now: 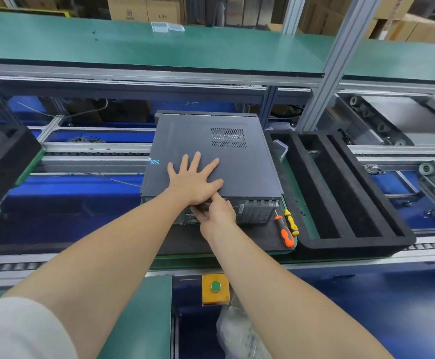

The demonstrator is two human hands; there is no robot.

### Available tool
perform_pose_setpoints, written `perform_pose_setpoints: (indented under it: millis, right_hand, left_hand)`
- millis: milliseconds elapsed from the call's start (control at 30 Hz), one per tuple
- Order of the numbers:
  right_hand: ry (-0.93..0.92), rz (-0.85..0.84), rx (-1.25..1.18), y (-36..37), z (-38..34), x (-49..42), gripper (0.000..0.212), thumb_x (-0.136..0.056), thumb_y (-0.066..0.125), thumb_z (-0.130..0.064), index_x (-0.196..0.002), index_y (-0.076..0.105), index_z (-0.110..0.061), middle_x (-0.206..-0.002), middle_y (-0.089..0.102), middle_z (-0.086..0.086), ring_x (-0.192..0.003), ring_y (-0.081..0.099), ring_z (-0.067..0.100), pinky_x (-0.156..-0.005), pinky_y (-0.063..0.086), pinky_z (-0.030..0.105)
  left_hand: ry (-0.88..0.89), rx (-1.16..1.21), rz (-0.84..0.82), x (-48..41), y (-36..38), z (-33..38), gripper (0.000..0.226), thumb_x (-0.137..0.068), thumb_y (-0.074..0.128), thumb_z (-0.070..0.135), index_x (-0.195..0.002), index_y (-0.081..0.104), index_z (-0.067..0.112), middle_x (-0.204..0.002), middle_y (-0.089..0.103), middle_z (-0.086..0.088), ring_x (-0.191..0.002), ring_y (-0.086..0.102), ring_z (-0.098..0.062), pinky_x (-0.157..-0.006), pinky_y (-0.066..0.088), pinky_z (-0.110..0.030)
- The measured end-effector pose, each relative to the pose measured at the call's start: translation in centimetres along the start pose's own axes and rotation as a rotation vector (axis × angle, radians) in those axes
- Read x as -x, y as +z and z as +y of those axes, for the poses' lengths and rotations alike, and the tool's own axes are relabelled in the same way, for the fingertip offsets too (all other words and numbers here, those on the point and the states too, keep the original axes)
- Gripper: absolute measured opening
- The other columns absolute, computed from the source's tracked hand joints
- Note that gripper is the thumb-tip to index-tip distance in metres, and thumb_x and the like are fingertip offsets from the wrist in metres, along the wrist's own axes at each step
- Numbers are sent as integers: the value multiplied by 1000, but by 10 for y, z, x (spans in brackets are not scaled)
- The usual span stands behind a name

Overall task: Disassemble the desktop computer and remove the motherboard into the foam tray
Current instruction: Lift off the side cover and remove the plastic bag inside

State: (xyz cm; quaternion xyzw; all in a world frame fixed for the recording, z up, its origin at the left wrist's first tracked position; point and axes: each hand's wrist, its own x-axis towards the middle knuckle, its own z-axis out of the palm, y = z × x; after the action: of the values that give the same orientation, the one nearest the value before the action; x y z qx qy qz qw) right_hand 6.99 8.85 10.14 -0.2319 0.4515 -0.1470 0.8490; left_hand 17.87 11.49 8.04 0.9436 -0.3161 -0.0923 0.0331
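A dark grey desktop computer case lies flat on a black mat on the conveyor, its rear panel facing me. My left hand presses flat on the top cover, fingers spread. My right hand grips the cover's near edge at the rear panel, fingers curled under the lip just below the left hand. A black foam tray with long slots sits to the right of the case. The motherboard is hidden inside.
Two screwdrivers lie on the mat at the case's right rear corner, one orange-and-black and one yellow. A yellow box with a green button sits near me. Another black tray stands at left. An aluminium post rises behind the tray.
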Motion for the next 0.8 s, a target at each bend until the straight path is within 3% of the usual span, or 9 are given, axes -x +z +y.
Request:
perform_pose_setpoints:
  millis: [133,267,367,467,567,667,733,800]
  right_hand:
    - [14,-26,-16,2,-2,2,52,-97,72,-13,-145,53,-15,-131,66,18,-111,68,40,-93,58,60]
    - [39,-62,15,2,-4,0,51,-98,70,-16,-146,52,-12,-130,66,20,-111,67,42,-94,57,61]
    - [49,-49,98,-3,-4,-4,38,-97,72,-20,-132,61,-9,-120,69,19,-109,67,41,-95,56,63]
    - [40,-4,197,-5,-5,-10,33,-89,81,-27,-116,67,-12,-111,71,12,-107,66,33,-94,54,54]
    - [-15,68,265,-8,-5,-15,33,-84,86,-33,-103,71,-11,-94,71,5,-76,59,19,-70,47,37]
    - [-91,66,311,-1,-3,-14,39,-81,88,-37,-91,65,-7,-75,66,5,-60,50,18,-54,42,33]
    - [-133,25,321,10,0,-8,40,-78,91,-34,-88,66,-4,-72,68,7,-58,58,19,-56,51,32]
    - [-132,5,250,18,4,-3,34,-77,91,-25,-89,66,-5,-82,73,7,-68,69,19,-65,60,31]
  left_hand:
    - [0,5,0,3,-5,2,69,-94,18,77,-157,-1,57,-173,-8,-1,-158,-9,-35,-121,-3,-68]
    - [7,-3,3,1,-11,1,71,-91,18,79,-156,2,57,-173,-5,-1,-158,-7,-35,-119,-3,-69]
    - [15,-17,0,3,-10,1,68,-94,18,76,-157,2,55,-173,-5,-2,-158,-6,-36,-119,-4,-68]
    - [73,16,41,9,-14,-2,55,-103,23,55,-158,15,52,-173,4,-6,-157,0,-38,-119,-2,-69]
    - [181,99,-26,15,-30,-18,57,-103,37,22,-150,40,52,-171,17,-5,-157,6,-38,-120,2,-68]
    - [222,372,-91,29,-51,-43,65,-80,38,30,-137,55,55,-168,28,10,-157,14,-20,-123,4,-57]
    - [210,380,43,33,-57,-54,57,-87,38,37,-140,57,49,-162,39,13,-153,27,-14,-123,13,-52]
    - [162,361,186,31,-59,-59,44,-101,42,37,-140,60,37,-154,51,8,-144,41,-14,-118,25,-45]
